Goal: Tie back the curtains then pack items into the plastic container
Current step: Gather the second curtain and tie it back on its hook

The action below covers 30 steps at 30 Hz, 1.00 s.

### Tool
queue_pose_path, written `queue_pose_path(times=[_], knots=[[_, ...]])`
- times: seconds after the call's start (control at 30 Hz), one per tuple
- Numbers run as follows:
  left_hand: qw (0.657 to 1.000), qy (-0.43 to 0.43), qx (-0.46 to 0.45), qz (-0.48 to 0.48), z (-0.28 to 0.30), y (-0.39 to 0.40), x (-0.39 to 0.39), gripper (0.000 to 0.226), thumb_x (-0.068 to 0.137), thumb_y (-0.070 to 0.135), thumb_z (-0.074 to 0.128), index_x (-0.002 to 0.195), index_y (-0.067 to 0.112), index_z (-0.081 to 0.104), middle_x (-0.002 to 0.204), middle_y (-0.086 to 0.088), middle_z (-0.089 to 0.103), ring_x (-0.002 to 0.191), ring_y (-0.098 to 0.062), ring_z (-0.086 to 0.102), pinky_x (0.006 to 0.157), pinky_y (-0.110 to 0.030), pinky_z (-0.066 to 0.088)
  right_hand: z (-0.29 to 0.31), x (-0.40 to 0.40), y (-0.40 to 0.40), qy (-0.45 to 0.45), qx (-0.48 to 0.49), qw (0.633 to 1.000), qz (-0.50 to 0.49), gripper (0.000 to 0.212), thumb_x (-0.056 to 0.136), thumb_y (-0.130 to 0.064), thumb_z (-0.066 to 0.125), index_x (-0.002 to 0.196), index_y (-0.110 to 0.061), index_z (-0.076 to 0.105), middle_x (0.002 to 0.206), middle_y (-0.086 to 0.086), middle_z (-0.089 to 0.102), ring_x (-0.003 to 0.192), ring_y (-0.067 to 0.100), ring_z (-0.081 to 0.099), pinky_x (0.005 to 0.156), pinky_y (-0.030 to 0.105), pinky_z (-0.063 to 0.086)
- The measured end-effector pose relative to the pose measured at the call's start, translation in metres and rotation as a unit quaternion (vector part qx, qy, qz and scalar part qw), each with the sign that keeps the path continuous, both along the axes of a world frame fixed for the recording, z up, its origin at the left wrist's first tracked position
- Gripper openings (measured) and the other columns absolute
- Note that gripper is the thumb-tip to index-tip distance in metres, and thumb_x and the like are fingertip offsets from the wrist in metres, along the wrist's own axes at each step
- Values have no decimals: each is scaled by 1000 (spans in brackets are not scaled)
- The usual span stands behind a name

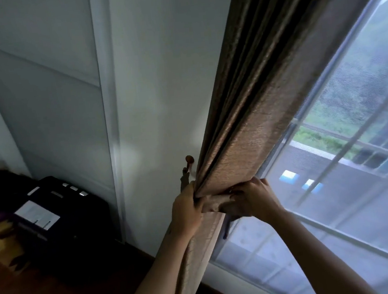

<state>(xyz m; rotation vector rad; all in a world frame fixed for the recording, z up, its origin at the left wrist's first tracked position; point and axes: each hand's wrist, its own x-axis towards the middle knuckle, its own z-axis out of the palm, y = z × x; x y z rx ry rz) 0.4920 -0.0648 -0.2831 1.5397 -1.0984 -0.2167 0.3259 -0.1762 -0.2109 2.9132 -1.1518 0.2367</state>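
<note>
The brown curtain (pixel 251 107) hung gathered in folds along the left edge of the window (pixel 349 178), against the white wall (pixel 157 79). Both hands held it at one level. The left hand (pixel 186 211) was curled around the bunched fabric from the wall side, and the right hand (pixel 249 201) pinched a fold of cloth on the window side, fingers bent. Just above the left hand, a round wooden tieback hook (pixel 189 159) stood out from the wall. A dark suitcase (pixel 59 216) sat on the floor at lower left.
</note>
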Motion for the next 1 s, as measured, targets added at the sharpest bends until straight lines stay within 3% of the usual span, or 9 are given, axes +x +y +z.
queue_pose_path(times=[0.2, 0.4, 0.47, 0.57, 0.67, 0.73, 0.77, 0.9, 1.0], knots=[[999, 27, 3, -23, 2, 3, 12, 40, 85, 34, 69, 120, 17, 61, 102, -3, 72, 96, -19, 67, 74, -21, 51, 5, -13, 16, 44, 8, 989, -140, 17, 87, -33, 60, 94, -18, 65, 75, -5, 48, 93, 25, 58, 71, 33, 47], [993, 60, 53, -82, 6, 7, 21, 45, 84, 31, 72, 124, 16, 60, 114, -3, 70, 105, -17, 64, 79, -5, 43, -5, 2, 5, -123, 55, 959, -248, 21, 83, -34, 70, 95, -17, 74, 109, 11, 49, 89, 38, 62, 64, 34, 43], [991, 71, 64, -95, 9, 8, 19, 44, 83, 31, 72, 123, 17, 60, 114, -3, 70, 104, -17, 64, 81, -12, 45, -12, 18, 5, -183, 76, 940, -278, 27, 84, -33, 66, 99, -11, 70, 109, 15, 54, 95, 41, 60, 66, 36, 42], [991, 77, 61, -93, 8, 10, 20, 44, 82, 28, 74, 123, 18, 60, 113, -1, 70, 104, -15, 64, 80, -10, 46, -28, 45, 15, -326, 219, 851, -347, 39, 87, -31, 61, 110, -1, 54, 93, 11, 50, 91, 33, 56, 70, 34, 38], [992, 73, 53, -83, 6, 11, 19, 49, 83, 24, 73, 128, 16, 58, 117, 0, 68, 106, -12, 63, 81, -2, 42, -46, 65, 43, -486, 326, 722, -369, 29, 88, -37, 52, 88, -8, 54, 81, 6, 60, 78, 26, 59, 71, 36, 50], [993, 74, 49, -76, 6, 11, 20, 53, 83, 24, 73, 132, 14, 55, 119, 1, 66, 107, -8, 61, 84, -1, 41, -54, 69, 66, -559, 324, 700, -304, 17, 94, -30, 52, 91, -14, 57, 89, 2, 66, 85, 19, 63, 72, 30, 50], [993, 77, 49, -74, 5, 12, 21, 55, 83, 25, 73, 133, 14, 54, 120, 1, 66, 108, -8, 60, 85, -2, 42, -58, 68, 74, -579, 332, 702, -249, 10, 95, -25, 54, 102, -18, 58, 99, -2, 67, 95, 14, 64, 79, 26, 50], [991, 88, 61, -78, 6, 13, 27, 56, 82, 24, 74, 133, 14, 54, 116, 3, 67, 107, -9, 62, 84, -5, 44, -90, 59, 68, -498, 357, 788, -68, 72, 77, -25, 66, 143, -32, 39, 146, -8, 44, 136, 11, 41, 110, 41, 37], [988, 97, 70, -94, 4, 12, 31, 55, 82, 23, 74, 132, 14, 54, 116, 5, 67, 109, -9, 62, 84, -5, 43, -86, 64, 66, -398, 306, 863, -61, 83, 72, -35, 75, 143, -44, 32, 143, -10, 47, 129, 11, 50, 104, 41, 45]])
